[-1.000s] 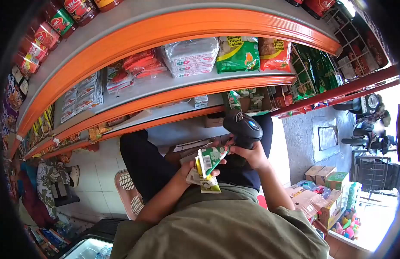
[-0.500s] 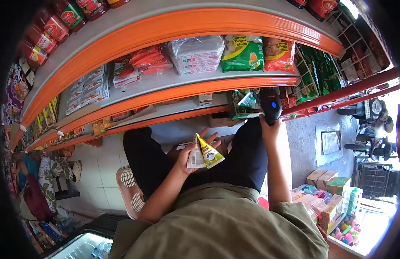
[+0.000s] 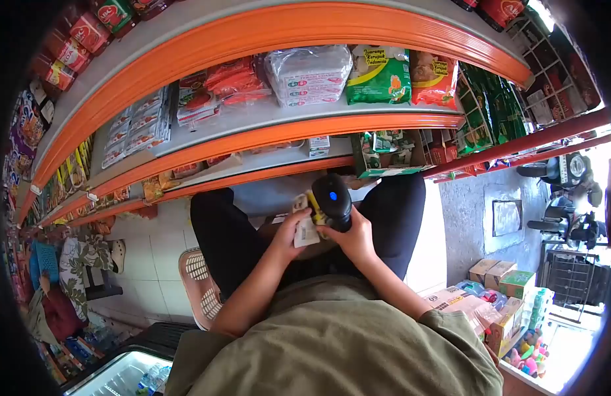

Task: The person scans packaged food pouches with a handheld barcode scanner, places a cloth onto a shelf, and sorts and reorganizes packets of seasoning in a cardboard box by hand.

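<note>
A pink basket (image 3: 199,290) sits at your left. Your left hand (image 3: 289,232) curls around small packets (image 3: 307,233), nearer you than the lowest shelf's (image 3: 285,170) front edge. A black scanner (image 3: 332,195) overlaps them, gripped by your right hand (image 3: 357,236). A carton (image 3: 392,173) stands by the shelf's right corner.

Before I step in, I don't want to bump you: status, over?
Left hand holding small packets. Right hand gripping black scanner, close beside them. Scanner partly blocks view of the packets.
</note>
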Available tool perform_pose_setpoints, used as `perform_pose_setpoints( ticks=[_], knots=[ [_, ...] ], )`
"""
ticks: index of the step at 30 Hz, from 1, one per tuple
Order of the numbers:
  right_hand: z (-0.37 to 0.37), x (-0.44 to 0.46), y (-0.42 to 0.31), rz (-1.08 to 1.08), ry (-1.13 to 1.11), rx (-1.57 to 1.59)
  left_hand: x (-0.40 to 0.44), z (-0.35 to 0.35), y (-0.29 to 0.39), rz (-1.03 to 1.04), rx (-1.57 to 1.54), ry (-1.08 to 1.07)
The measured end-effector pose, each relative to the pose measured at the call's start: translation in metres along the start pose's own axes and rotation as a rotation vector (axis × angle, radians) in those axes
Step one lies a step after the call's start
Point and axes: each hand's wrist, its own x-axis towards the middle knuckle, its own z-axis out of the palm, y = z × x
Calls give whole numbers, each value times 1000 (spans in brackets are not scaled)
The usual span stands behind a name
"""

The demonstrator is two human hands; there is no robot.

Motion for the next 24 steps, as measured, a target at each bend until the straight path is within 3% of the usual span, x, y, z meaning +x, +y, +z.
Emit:
perform_pose_setpoints(
  ticks=[1, 3, 6, 8, 15, 21, 24],
  knots=[
    [3, 1, 1, -56, 18, -40, 2, -8, -5, -111, 45, 39],
    [4, 6, 5, -7, 24, 4, 1, 1, -4, -110, 119, 66],
    [-3, 17, 7, 165, 5, 30, -5, 13, -3, 18, -22, 16],
    [-6, 25, 12, 201, 12, 44, -3, 14, -2, -53, -134, -78],
    [-14, 37, 11, 233, -53, 81, 0, 13, -5, -153, -144, -5],
    [-8, 25, 5, 45, -72, -3, 9, -1, -3, 47, 92, -16],
    [-4, 21, 22, 221, -126, 99, 3, 3, 3, 6, 218, 8]
  ],
)
